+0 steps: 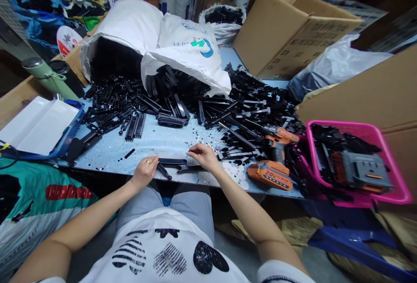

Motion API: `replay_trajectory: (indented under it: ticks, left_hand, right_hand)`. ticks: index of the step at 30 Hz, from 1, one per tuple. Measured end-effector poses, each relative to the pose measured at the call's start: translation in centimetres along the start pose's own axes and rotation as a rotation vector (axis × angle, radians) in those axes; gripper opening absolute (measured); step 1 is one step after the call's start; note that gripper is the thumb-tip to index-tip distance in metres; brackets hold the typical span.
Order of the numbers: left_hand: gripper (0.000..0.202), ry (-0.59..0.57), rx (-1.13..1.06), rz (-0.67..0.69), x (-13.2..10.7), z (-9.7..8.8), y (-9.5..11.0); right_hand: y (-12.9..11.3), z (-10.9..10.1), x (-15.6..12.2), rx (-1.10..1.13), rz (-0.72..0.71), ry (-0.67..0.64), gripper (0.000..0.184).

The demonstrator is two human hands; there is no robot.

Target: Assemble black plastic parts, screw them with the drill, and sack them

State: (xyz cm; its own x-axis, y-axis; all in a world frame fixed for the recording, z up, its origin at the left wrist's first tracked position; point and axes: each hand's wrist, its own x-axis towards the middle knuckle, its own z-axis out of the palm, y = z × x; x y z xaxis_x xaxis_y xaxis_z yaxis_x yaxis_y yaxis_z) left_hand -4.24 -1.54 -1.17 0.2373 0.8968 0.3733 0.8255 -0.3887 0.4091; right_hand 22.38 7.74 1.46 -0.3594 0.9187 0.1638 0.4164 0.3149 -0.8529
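My left hand (145,171), a ring on one finger, rests at the near edge of the blue table (153,137) with its fingers closed on the left end of a flat black plastic strip (172,161). My right hand (203,156) pinches something small and dark just above the strip's right end; I cannot make out what it is. More black strips (190,169) lie under and between the two hands. A large heap of black plastic parts (228,105) covers the table beyond them.
Two white sacks (182,53) spill black parts at the back. An orange cordless drill (275,144) lies to the right of my hands. A pink basket (395,174) holds parts and a grey battery. Cardboard boxes (286,31) stand behind; a green flask (48,77) is at left.
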Motion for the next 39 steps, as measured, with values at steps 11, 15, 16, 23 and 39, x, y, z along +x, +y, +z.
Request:
replay_trajectory:
  ticks: [11, 15, 16, 23, 39]
  left_hand:
    - [0.032, -0.055, 0.028, 0.122, 2.4, 0.2, 3.5]
    - [0.052, -0.274, 0.065, 0.189, 4.5, 1.4, 5.5]
    - [0.056, -0.315, 0.070, 0.183, 4.8, 1.6, 5.7]
    - [0.048, -0.406, 0.051, 0.211, 5.2, 2.2, 5.3]
    - [0.038, -0.357, 0.181, 0.173, 5.0, 1.0, 4.4]
  right_hand:
    - [-1.1, 1.1, -2.5, -0.481, -0.413, -0.068, 0.021]
    - [0.2, 1.1, -3.8, -0.515, -0.502, -0.118, 0.025]
    - [0.6, 1.0, -4.2, -0.513, -0.502, -0.134, 0.030]
    - [3.5, 0.0, -4.3, -0.525, -0.583, -0.281, 0.048]
    - [2.5, -2.0, -1.6, -0.847, -0.427, -0.299, 0.064]
